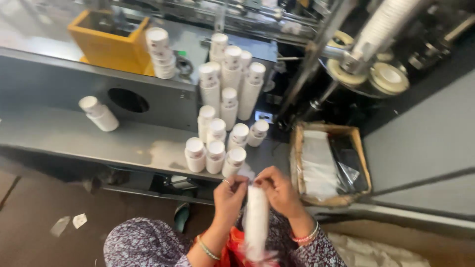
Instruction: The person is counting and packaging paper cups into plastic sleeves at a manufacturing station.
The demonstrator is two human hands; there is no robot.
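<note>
At the lower middle of the frame both hands work the top of a tall stack of white cups [257,222], left hand [229,194] and right hand [280,190] each pinching its upper end, seemingly bagging it; more stacks [216,155] wait on the grey surface [74,136]; next, a steady downward pull

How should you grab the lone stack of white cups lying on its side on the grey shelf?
Hold the lone stack of cups around its middle, coming down from above. It lies tilted on the grey shelf with bare space on both long sides, so fingers can probably wrap across it.
</note>
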